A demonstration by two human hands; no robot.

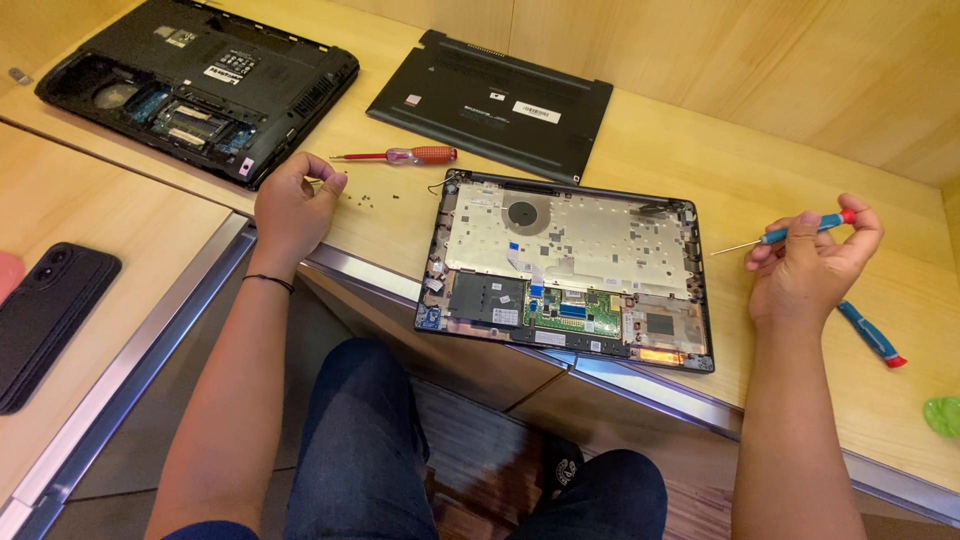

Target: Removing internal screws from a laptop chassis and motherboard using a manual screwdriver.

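Note:
An opened laptop (pixel 566 268) lies bottom-up on the wooden desk (pixel 700 170), its board and fan exposed. My right hand (pixel 810 268) is to its right and grips a small blue screwdriver (pixel 790 232) whose thin tip points left toward the laptop. My left hand (pixel 295 205) rests on the desk left of the laptop, fingers curled, pinching near several tiny loose screws (pixel 365 196). Whether a screw is between the fingers is too small to tell. A black band circles the left wrist.
A red-handled screwdriver (pixel 398 155) lies behind the screws. The removed black bottom cover (pixel 490 103) sits at the back, a second opened laptop (pixel 195 85) at far left. A black phone (pixel 45 320) lies on the left surface. Another blue screwdriver (pixel 870 335) and a green object (pixel 943 415) lie right.

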